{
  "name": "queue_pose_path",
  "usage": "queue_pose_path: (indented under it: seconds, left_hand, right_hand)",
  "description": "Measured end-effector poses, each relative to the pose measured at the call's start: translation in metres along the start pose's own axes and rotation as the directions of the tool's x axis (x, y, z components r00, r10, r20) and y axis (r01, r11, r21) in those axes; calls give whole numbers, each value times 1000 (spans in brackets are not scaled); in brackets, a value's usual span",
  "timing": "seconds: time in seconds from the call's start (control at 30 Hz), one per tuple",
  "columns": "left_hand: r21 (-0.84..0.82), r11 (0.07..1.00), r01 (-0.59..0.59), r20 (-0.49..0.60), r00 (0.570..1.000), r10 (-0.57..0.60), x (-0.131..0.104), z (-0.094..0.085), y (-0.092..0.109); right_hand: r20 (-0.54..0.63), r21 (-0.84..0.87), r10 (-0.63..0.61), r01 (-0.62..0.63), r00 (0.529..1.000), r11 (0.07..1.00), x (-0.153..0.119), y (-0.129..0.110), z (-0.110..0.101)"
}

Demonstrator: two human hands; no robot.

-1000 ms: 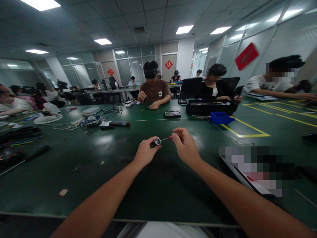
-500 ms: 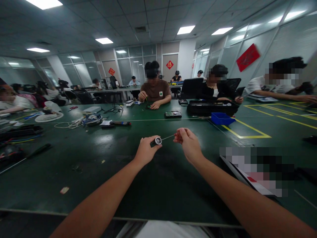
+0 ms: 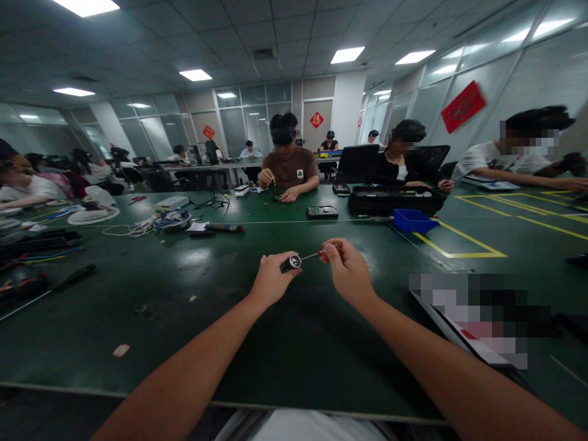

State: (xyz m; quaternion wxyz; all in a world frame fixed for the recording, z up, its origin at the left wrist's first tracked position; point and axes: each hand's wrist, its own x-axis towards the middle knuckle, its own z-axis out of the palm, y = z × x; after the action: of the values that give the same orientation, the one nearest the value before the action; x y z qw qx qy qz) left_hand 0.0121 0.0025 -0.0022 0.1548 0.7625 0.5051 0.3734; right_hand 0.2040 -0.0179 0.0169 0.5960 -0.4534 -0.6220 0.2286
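Note:
My left hand [image 3: 271, 282] is closed around a short dark cylinder [image 3: 291, 263] with a silvery ring at its open end, which faces right and toward me. Pinched by its red handle in my right hand [image 3: 348, 269] is a thin screwdriver [image 3: 310, 256]. Its metal shaft points left, and the tip is at the cylinder's ringed end; I cannot tell whether it sits inside or only touches the rim. Both hands are held above the green table [image 3: 294, 343].
A blue bin [image 3: 414, 221] and a hard drive [image 3: 322, 212] lie beyond my hands. Tangled cables [image 3: 171, 222] and a dark-handled tool [image 3: 225, 228] are left of them. A laptop-like slab [image 3: 463, 331], partly blurred, rests at right. A person [image 3: 289, 165] works across the table.
The cylinder's ringed end has turned slightly toward the right. My right hand has rotated a little around the screwdriver, and more of the red handle shows.

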Motion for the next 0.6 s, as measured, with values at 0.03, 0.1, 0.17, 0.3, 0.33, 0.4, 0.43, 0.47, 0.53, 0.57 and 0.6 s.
queue_pose_path:
  seconds: [0.03, 0.1, 0.17, 0.3, 0.33, 0.4, 0.43, 0.47, 0.53, 0.57, 0.6]
  left_hand:
    - [1, 1000, -2, 1, 1000, 2, 0, 0, 0]
    - [4, 1000, -4, -1, 1000, 4, 0, 1, 0]
    - [15, 1000, -7, -7, 1000, 7, 0, 1, -1]
    - [31, 999, -18, -10, 1000, 18, 0, 3, -5]
    - [25, 999, -23, -9, 1000, 23, 0, 4, -6]
    - [10, 1000, -30, -7, 1000, 30, 0, 4, -7]
    - [3, 1000, -30, -4, 1000, 30, 0, 4, -8]
    - [-3, 1000, -28, -1, 1000, 28, 0, 4, -8]
    - [-10, 1000, -25, -2, 1000, 25, -1, 5, -9]
    - [-12, 1000, -27, -4, 1000, 27, -1, 5, -10]
    - [-11, 999, -31, -7, 1000, 31, -1, 5, -10]
  right_hand:
    - [-13, -9, 3, -3, 1000, 1000, 0, -1, 0]
    - [-35, -28, 12, -13, 999, 1000, 1, -4, -1]
    - [-35, -70, 21, -24, 999, 997, 2, -6, -3]
    - [15, -178, 20, -18, 1000, 984, 2, -6, -5]
    - [29, -181, 8, -2, 1000, 983, 1, -5, -5]
    - [60, -156, -26, 36, 998, 987, -1, -3, -4]
    - [80, -139, -35, 46, 996, 989, -2, -1, -4]
    - [99, -126, -37, 50, 994, 991, -2, -1, -3]
    - [124, -131, -21, 37, 992, 991, -4, 0, -3]
    - [121, -153, -9, 27, 993, 988, -4, -1, -3]
    - [109, -184, -2, 22, 994, 983, -3, -1, -3]
